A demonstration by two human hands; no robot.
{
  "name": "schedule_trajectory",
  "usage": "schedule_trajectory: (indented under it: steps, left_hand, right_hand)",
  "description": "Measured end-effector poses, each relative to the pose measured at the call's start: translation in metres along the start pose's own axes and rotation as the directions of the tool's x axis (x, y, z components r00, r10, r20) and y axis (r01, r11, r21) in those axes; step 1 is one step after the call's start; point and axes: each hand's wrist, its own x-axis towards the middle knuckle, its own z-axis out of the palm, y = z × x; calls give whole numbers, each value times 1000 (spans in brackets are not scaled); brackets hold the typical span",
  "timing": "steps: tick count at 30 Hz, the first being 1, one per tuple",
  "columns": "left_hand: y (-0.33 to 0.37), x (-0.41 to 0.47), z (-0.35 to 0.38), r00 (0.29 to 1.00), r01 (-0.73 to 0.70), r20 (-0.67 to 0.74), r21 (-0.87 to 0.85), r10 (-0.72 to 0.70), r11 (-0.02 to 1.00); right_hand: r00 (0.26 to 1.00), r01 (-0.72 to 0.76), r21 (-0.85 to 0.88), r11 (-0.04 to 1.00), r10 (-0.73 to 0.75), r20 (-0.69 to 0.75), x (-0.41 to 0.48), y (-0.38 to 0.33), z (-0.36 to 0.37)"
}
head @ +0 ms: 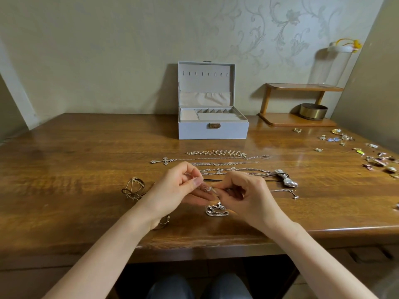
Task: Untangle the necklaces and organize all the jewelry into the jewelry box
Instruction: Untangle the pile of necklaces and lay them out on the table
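My left hand (pixel 183 188) and my right hand (pixel 244 193) meet over the table's near middle, fingertips pinched on a thin silver chain whose tangled lower part (pixel 217 210) rests on the wood below them. Behind the hands lie several straightened necklaces: a beaded one (pixel 216 153), a cross pendant chain (pixel 165 161), and a black cord with a silvery pendant (pixel 285 178). The white jewelry box (pixel 213 130) stands open at the back centre, its compartments showing nothing inside.
Gold bangles (pixel 133 188) lie left of my left hand, another bracelet (pixel 164 222) under that wrist. Several small earrings and charms (pixel 345 139) are scattered at the far right. A wooden shelf (pixel 298 104) with a brass tin (pixel 313 111) stands back right.
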Motion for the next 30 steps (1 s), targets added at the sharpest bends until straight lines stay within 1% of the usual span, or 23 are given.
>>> schedule_trajectory:
  steps: [5,7,10,14,21,26,30]
  left_hand:
    - [3,-1,4,999,48,-17,-142,-51,989]
    - [4,-1,5,997,64,-21,-155,-68,986]
    - [5,-2,5,997,78,-11,-150,-81,986]
    - [5,-2,5,996,93,12,-130,-92,987]
    - [6,-2,5,996,85,28,-81,-83,993]
    - [4,-1,6,998,56,34,0,-56,998]
    - [5,-3,6,997,38,65,16,-39,999]
  right_hand:
    - [999,27,-51,998,-26,25,-1,4,3]
    - [999,33,-89,995,-31,21,-2,6,4]
    - [999,33,-119,992,-33,4,-2,8,3]
    - [999,48,-112,993,-49,-5,-1,7,0]
    - [996,61,-107,992,-53,72,2,4,-5]
    - [988,19,-121,992,-1,152,4,0,-9]
    - [978,-25,-126,992,50,202,5,-3,-11]
